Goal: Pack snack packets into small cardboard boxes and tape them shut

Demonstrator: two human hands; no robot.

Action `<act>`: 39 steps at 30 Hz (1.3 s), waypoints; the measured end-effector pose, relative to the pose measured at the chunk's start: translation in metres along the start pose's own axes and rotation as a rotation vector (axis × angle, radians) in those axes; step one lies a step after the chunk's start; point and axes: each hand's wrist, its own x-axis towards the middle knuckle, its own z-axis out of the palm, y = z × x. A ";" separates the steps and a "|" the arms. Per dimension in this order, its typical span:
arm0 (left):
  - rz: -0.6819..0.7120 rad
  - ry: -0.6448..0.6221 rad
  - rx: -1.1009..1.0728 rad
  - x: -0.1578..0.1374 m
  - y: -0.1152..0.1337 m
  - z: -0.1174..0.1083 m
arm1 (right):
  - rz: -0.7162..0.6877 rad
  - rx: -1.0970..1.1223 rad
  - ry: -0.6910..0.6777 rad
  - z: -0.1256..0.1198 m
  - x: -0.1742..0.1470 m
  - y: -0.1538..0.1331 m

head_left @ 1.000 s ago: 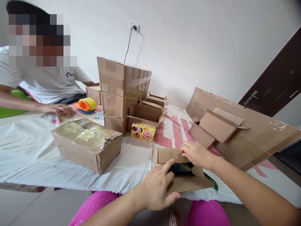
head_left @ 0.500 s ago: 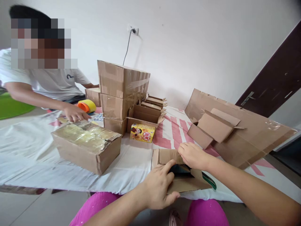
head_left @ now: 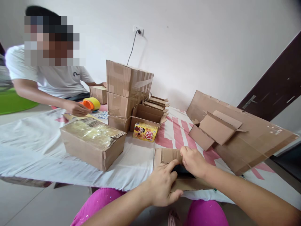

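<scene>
A small cardboard box (head_left: 170, 155) lies at the table's near edge, its top partly uncovered and its inside dark. My right hand (head_left: 194, 161) is closed on the edge of its far flap, fingertips pinching the cardboard. My left hand (head_left: 162, 185) rests over the box's near left side, index finger stretched onto the same flap and thumb apart along the front. The right forearm covers part of the box's right end, and what lies inside cannot be made out.
A taped carton (head_left: 92, 144) sits to the left. Behind are stacked cartons (head_left: 118, 78), a yellow snack box (head_left: 145, 131) and open boxes (head_left: 148, 113). Cardboard sheets (head_left: 254, 141) lean at right. A person's hand (head_left: 77, 108) is near a yellow tape roll (head_left: 95, 103).
My right hand has shifted slightly while keeping the flap; the left stays on the box. The view has turned a little left. The other person's hand has lifted off the taped carton.
</scene>
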 end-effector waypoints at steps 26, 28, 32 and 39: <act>0.017 0.023 0.035 -0.002 0.001 0.002 | -0.015 0.204 -0.005 -0.013 -0.007 0.012; 0.022 0.029 0.025 -0.001 0.002 0.002 | 0.031 0.091 -0.047 -0.017 -0.009 0.000; 0.014 0.016 -0.007 0.001 0.002 0.000 | 0.182 0.153 -0.158 -0.027 -0.006 -0.013; 0.023 0.025 -0.038 0.002 -0.001 -0.004 | 0.431 0.656 -0.279 -0.020 0.006 -0.013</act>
